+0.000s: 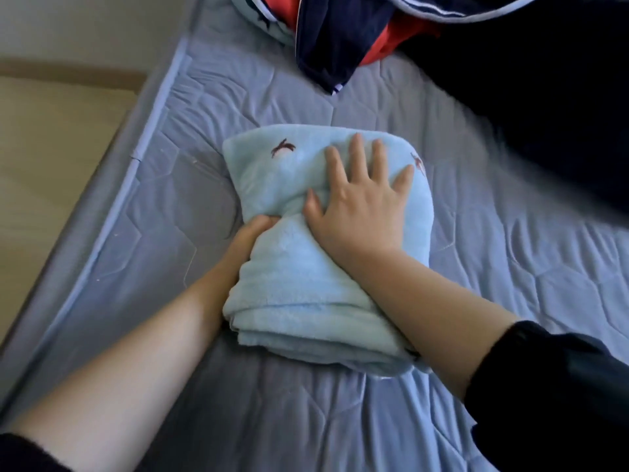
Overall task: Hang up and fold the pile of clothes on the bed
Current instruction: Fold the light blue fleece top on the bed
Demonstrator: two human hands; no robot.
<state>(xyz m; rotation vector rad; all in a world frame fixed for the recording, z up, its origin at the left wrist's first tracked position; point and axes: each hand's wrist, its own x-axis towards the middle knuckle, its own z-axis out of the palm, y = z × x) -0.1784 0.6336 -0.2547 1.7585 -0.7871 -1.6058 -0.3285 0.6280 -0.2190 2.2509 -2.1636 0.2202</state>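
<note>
Leftmost, the left hand gripped the side of a soft, pale-blue fleece garment, fingers tucked into its fold. It lay folded into a thick oblong on the quilted grey-blue mattress. Upon it the right hand pressed flat, fingers spread. Farther back lay a rumpled navy, red and pale-blue clothes pile.

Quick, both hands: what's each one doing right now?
Left hand: grips the folded blue fleece at its side.
Right hand: open, pressing flat on the fleece.
</note>
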